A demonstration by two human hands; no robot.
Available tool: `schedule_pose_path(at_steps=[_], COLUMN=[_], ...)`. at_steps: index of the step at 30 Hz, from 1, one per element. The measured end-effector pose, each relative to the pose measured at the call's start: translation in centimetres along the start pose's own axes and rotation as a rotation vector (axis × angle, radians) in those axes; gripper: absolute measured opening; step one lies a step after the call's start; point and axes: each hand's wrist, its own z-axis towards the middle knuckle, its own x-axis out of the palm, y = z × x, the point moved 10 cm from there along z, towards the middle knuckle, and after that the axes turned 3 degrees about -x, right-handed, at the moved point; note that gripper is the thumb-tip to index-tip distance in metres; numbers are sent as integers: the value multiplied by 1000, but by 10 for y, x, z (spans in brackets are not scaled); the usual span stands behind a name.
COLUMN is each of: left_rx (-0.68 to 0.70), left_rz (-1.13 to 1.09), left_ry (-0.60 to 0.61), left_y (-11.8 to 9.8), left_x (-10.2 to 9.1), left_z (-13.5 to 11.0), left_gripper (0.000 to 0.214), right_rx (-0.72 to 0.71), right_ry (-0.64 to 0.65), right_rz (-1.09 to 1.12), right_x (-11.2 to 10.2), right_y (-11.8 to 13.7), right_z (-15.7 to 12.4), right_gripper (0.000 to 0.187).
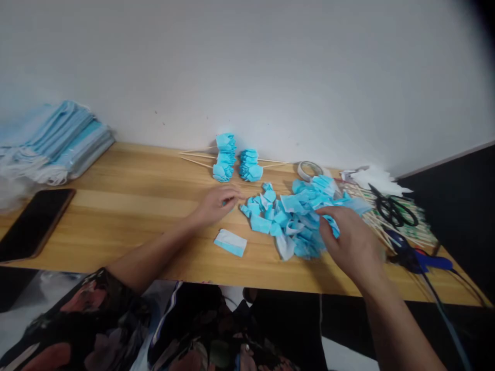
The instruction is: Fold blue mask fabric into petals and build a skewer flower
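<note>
My left hand (216, 202) rests on the wooden table (135, 206) with its fingers pinched round a small blue piece beside a heap of cut blue mask pieces (294, 216). My right hand (350, 239) lies on the heap's right side, fingers curled on a blue piece. A single folded blue and white piece (231, 242) lies in front of the left hand. Two skewers threaded with folded blue pieces (235, 164) lie by the wall.
A stack of blue face masks (62, 141) sits at the far left, with a black phone (34, 222) in front of it. At the right are a tape roll (309, 169), black scissors (392, 208), wooden skewers (386, 226), white scraps (377, 178) and a blue glue gun (417, 256).
</note>
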Motion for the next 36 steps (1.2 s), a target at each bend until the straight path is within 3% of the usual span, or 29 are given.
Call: schedule_pose_path(at_steps=[4,7,11,15,19,22,26,31,33,36], left_rx=[-161,-248,-288,-299,-288,-290,-396,-705,-760,-753], left_rz=[84,230,389,488,457,333,-43,-710,-836,-855], left_ry=[-44,60,275,368,377,313,151,79,54,20], left_y=[19,31,39,42,43,40,44,65,65,60], left_x=[-19,-22,-14,-9,-7,-8,-11,13,18,17], left_z=[4,5,3,-1,-1,1,1,-10,-12,-12], left_gripper=[31,28,23,26,32,40,46,48,45,28], right_rx=[-157,-277,-344,-344,-322,-261,-192,-254,-292,-318], right_ry=[74,194,346,366,283,203,40,-62,-67,-55], right_rz=[175,230,187,190,271,387,511,459,425,414], right_x=[27,67,119,141,141,135,114,90,86,86], right_y=[59,93,116,124,123,113,98,99,104,108], right_z=[37,59,78,87,84,82,85,89,89,89], right_gripper=[20,28,38,31,10,13,12,12,14,14])
